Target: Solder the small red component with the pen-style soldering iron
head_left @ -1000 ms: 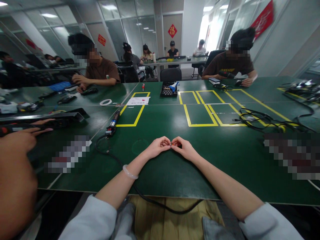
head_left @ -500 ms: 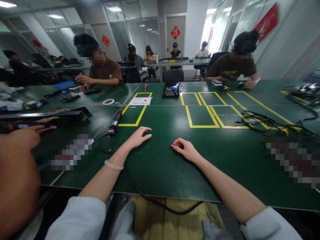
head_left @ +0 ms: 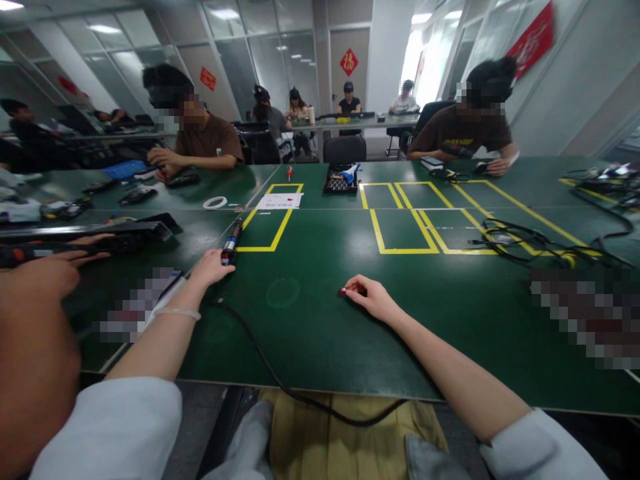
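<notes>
My left hand (head_left: 211,269) is closed around the near end of a black cylindrical tool (head_left: 233,239) with a blue band, which lies on the green table (head_left: 310,347) left of the yellow tape outline. A black cable (head_left: 255,343) runs from near that hand over the table's front edge. My right hand (head_left: 370,297) rests on the table right of the middle, its thumb and fingertips pinching a small red piece (head_left: 343,291). A white sheet of paper (head_left: 280,201) lies beyond, within the left tape outline.
A black tray (head_left: 341,180) with a blue item stands further back. Tangled black cables (head_left: 525,240) lie at right. Another person's arm (head_left: 40,293) reaches in from the left. Two people sit across the table. A white tape ring (head_left: 215,203) lies back left.
My left hand has moved left from the middle of the table and taken hold of the black tool. My right hand stays in place with the red piece.
</notes>
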The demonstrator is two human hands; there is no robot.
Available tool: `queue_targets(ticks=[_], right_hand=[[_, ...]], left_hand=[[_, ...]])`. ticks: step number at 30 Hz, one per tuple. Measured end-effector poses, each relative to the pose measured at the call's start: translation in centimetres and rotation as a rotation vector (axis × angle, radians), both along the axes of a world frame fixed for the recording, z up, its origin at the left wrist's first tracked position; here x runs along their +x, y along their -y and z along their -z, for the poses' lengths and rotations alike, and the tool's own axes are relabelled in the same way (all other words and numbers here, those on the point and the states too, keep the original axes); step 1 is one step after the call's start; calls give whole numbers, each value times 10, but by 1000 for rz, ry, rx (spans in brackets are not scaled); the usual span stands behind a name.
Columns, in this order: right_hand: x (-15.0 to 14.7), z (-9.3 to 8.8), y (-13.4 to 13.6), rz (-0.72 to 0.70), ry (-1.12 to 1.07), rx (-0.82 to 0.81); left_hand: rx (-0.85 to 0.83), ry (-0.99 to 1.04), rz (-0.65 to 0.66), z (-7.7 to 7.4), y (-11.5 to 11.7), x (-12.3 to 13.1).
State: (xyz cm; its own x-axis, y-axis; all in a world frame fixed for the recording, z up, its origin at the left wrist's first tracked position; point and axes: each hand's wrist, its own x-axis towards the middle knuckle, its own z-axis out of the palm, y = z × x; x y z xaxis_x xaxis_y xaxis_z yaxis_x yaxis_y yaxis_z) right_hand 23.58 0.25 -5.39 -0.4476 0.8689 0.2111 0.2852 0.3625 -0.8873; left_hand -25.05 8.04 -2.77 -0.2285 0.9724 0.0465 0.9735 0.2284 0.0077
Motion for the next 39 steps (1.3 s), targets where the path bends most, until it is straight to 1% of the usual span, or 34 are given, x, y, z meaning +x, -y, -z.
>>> queue_targets(ticks=[3, 6, 9, 12, 18, 23, 29, 32, 34, 39], right_hand=[[0, 0, 0, 12, 9, 18], [0, -1, 0, 15, -4, 13], [0, -3, 0, 17, -9, 5], [-1, -3, 0, 15, -6, 2], [-1, 0, -1, 60, 12, 54], [-1, 3, -3, 88, -48, 37], [-1, 7, -8, 139, -70, 99], [0, 7, -9, 163, -66, 115], [1, 6, -8, 170, -54, 129], [2, 3, -7, 171, -20, 164]], left_hand=[[20, 8, 14, -2, 2, 8], [17, 16, -31, -8, 7, 25], [22, 34, -77, -12, 15, 50], [40, 39, -53, -12, 24, 80], [87, 47, 80, -8, 41, 149], [115, 36, 204, -7, 56, 207], [150, 76, 375, -4, 75, 266], [167, 109, 465, -1, 83, 287], [175, 137, 510, 2, 86, 297], [182, 199, 570, 6, 90, 306]])
